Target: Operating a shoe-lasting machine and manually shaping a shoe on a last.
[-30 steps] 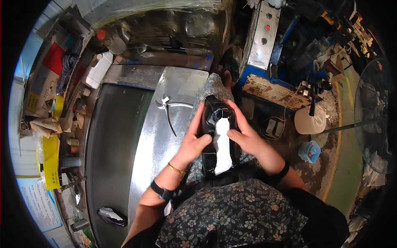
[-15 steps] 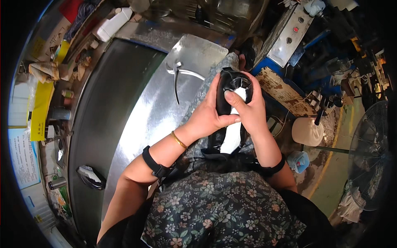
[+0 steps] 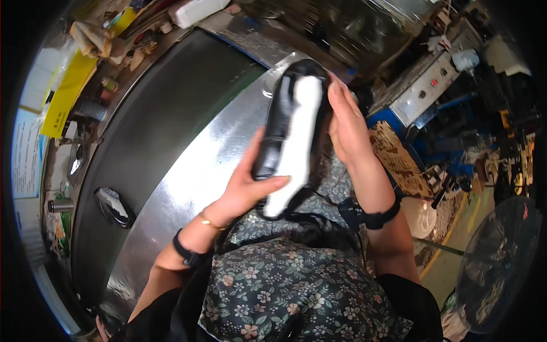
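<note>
A black lasted shoe upper (image 3: 264, 157) with a white insole (image 3: 300, 128) is tilted over the edge of the shiny metal tabletop (image 3: 188, 162), bottom side up and slightly blurred. My left hand (image 3: 246, 191) grips its lower end, the thumb across the white insole. Along its upper right side lies my right hand (image 3: 348, 122), fingers straight and nearly flat, at or touching the edge. Just left of the shoe's upper end a small metal piece of the lasting pincers (image 3: 268, 86) shows; the shoe hides the rest.
Left of the metal tabletop runs a dark conveyor belt (image 3: 165, 108) carrying another black shoe upper (image 3: 113, 206). A cluttered shelf borders it, with a yellow sign (image 3: 62, 108). To the right are a control box (image 3: 424, 88) with buttons and a large fan (image 3: 498, 265).
The shoe upper has shifted left and up, over the pincers. My right hand has loosened from around its top to lie along its side. The view has turned and shifted.
</note>
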A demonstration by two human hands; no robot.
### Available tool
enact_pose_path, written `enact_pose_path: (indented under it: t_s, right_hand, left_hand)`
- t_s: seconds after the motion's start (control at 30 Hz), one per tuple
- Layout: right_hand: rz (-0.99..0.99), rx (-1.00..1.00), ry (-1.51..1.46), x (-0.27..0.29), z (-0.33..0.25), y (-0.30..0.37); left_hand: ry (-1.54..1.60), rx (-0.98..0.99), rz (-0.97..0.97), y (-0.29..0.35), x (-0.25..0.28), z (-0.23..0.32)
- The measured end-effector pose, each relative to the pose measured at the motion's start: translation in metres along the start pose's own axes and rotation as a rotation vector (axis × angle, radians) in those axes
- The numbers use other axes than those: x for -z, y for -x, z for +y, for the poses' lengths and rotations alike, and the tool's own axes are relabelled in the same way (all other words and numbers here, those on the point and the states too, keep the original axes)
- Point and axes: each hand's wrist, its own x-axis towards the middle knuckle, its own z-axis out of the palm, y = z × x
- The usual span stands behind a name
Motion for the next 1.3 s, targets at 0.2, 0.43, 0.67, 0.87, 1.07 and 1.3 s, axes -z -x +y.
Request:
enact_pose_path:
  t_s: [0.2, 0.43, 0.67, 0.87, 1.07, 1.3]
  right_hand:
    - [-0.293, -0.278, 1.924, -0.023, 0.104, -0.062]
    - [-0.530, -0.071, 1.764, 0.009, 0.168, -0.070]
    - [-0.085, -0.622, 0.205, -0.017, 0.049, -0.074]
    - [-0.445, -0.318, 0.451, -0.081, -0.063, -0.029]
    - [-0.701, -0.915, 1.203, -0.077, -0.015, -0.006]
    - [-0.605, -0.276, 1.029, -0.057, -0.017, -0.006]
  left_hand:
    - [0.285, 0.593, 0.335, 0.077, 0.058, 0.001]
    - [0.223, 0.391, 0.251, 0.090, 0.071, -0.028]
    - [0.037, 0.428, 0.152, 0.078, 0.077, -0.024]
    - [0.046, 0.460, 0.178, 0.079, 0.076, -0.027]
    - [0.041, 0.487, 0.141, 0.080, 0.079, -0.025]
    - [-0.003, 0.488, 0.107, 0.074, 0.077, -0.017]
